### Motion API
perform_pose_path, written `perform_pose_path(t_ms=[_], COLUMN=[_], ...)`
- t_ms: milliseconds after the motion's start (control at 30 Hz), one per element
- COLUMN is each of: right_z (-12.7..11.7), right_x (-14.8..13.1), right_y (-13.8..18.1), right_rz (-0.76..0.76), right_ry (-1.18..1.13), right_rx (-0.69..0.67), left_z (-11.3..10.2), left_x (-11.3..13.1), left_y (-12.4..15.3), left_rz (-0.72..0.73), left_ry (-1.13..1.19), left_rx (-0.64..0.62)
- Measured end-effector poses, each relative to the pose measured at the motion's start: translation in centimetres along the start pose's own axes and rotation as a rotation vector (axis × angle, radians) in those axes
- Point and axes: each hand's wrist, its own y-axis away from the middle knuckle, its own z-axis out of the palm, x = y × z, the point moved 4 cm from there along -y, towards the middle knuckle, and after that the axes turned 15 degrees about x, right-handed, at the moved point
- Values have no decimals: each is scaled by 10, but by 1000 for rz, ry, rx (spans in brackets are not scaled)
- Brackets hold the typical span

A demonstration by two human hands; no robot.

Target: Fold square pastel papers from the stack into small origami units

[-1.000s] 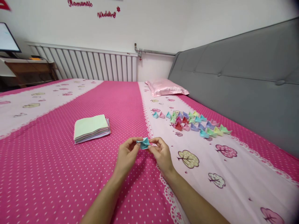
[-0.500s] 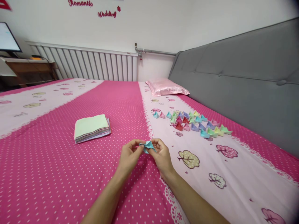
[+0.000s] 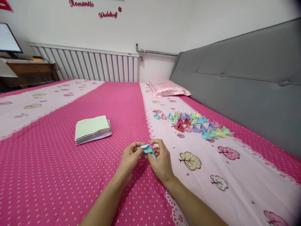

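A small folded piece of light-blue paper is held between both hands above the pink bedspread. My left hand pinches its left end between thumb and fingers. My right hand has its thumb against the paper's lower right part, while the index finger is raised off the upper edge. Beyond the hands on the right stand several small folded paper boats in blue, green, red, pink, purple and yellow. Left of the hands lies a stack of square coloured paper with a pale green sheet on top.
The dotted pink bedspread has a pale strip with printed trees on the right. A pink pillow lies at the back by the grey headboard. Behind the bed are a white radiator and, at left, a monitor.
The blue paper has turned in my fingers and shows a flatter face. My right index finger has lifted off it, and the right thumb has shifted lower and to the left.
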Motion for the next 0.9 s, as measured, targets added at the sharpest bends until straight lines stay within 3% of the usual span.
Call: perform_pose_path(t_ms=[400,767,900], right_z=[-1,0,-1], right_x=[-4,0,3], right_y=[0,-1,-2], right_rz=[-182,-176,-171], right_ry=[191,256,261], right_rx=[-27,-75,-84], left_z=[-6,-8,-7], left_x=[2,-5,-5], left_y=[-8,-14,-14], left_rz=[131,242,197], left_ry=[-85,-181,-172], left_rx=[89,59,37])
